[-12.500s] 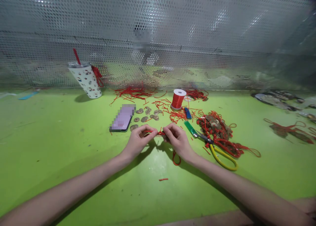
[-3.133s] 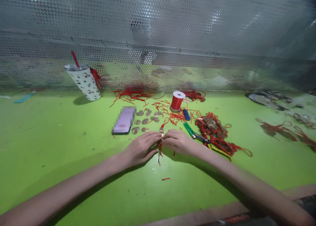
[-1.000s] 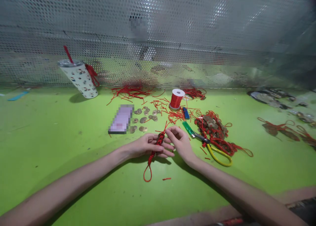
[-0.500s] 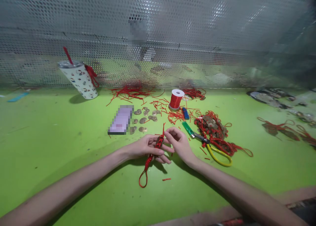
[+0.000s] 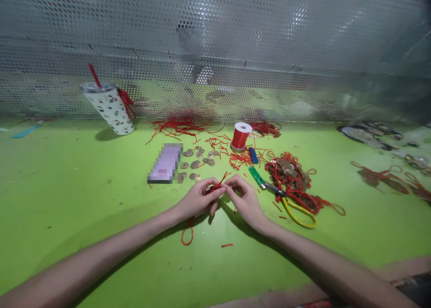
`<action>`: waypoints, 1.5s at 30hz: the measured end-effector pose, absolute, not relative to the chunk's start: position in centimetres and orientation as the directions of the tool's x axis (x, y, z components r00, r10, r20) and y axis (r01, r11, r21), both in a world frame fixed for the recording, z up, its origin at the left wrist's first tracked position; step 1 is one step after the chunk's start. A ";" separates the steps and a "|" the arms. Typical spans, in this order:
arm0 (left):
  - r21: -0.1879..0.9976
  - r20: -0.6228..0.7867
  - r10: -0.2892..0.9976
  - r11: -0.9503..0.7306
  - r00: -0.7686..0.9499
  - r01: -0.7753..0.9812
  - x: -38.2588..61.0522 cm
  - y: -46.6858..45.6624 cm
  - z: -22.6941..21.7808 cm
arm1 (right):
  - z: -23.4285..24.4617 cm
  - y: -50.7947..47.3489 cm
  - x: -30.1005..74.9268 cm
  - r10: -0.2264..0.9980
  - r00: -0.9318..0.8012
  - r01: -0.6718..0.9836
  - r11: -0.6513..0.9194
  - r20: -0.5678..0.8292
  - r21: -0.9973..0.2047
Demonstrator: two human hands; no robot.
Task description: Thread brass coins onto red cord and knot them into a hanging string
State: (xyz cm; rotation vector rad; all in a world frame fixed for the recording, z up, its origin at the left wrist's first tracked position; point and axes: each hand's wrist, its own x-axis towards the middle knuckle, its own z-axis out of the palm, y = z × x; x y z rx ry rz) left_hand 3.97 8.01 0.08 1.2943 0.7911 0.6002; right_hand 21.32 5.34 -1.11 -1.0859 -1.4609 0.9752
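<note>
My left hand is closed around a red knotted cord string, whose loop hangs out below the palm. Most of its braided body is hidden by the fingers. Loose red cord ends stick up above the left fingertips. The thumb and forefinger of my right hand are pinched together at those ends, touching the left fingertips. Several small coins lie beyond the left hand. Scissors with yellow and red handles and a green lighter lie right of the right hand.
A pile of coin strings lies at right, beside the scissors. Behind stand a red cord spool, a blue lighter and cord scraps. At left are a phone and a tumbler. A perforated metal panel closes the back.
The left fingers have closed over the knotted string and turned it, so its braid is now covered and its loop has shifted left. The right fingertips have moved in to meet the left.
</note>
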 end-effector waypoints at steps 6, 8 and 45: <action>0.995 -0.089 0.845 0.102 0.527 0.004 4.0 7.7 -0.2 | -1.1 5.2 21.3 0.973 -0.046 0.165 0.233 0.228 -0.958; 0.995 -0.090 0.848 0.104 0.523 0.003 4.0 7.7 -0.4 | -1.1 5.2 21.2 0.976 -0.037 0.167 0.217 0.213 -0.962; 0.979 -0.150 0.825 0.201 0.545 -0.034 4.1 8.2 -1.3 | -0.7 6.9 21.2 0.988 -0.088 0.039 0.127 0.123 -0.991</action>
